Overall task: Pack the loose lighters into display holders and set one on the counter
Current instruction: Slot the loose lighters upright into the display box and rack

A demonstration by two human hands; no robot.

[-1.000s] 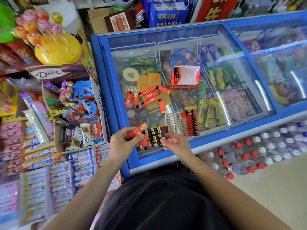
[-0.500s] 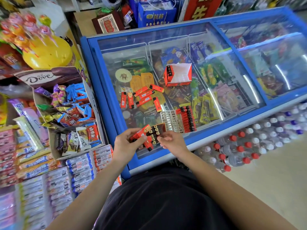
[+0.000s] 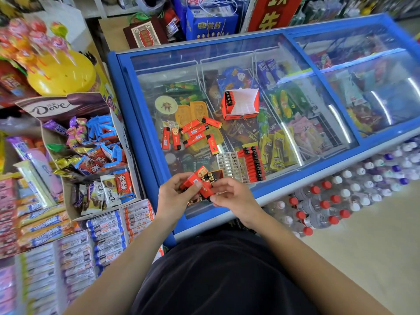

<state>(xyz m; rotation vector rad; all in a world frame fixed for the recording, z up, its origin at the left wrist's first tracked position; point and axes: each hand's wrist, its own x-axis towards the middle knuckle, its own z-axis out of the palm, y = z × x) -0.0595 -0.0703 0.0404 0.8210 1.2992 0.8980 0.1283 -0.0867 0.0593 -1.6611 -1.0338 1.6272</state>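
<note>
A dark garment (image 3: 216,273) fills the bottom of the view, with both bare forearms reaching forward from it. The left grip (image 3: 175,197) is curled round a red lighter (image 3: 192,179), thumb pressed on its side. Just beside it, the right grip (image 3: 234,197) is narrow and pinches the lower end of a second lighter (image 3: 205,191) between thumb and forefinger. Between the two sits a dark display holder (image 3: 216,176), partly filled, with black and gold lighter tops showing. I cannot tell which grip carries it. All this hangs over the near edge of the desk (image 3: 295,180), a blue-framed chest freezer with a glass top.

Farther along the glass lies a white holder (image 3: 227,164), and a packed row of lighters (image 3: 252,163) with black caps touches its right side. Beyond them the loose lighters (image 3: 193,133) lie scattered flat at mixed angles. Farther still stands an open red box (image 3: 243,105) with lighters lined along its left wall.

Left of the desk is a Dove carton (image 3: 56,108) of sweets, with a yellow lollipop stand (image 3: 63,73) behind it. To the right, capped bottles (image 3: 327,202) lie on the floor against the freezer.
</note>
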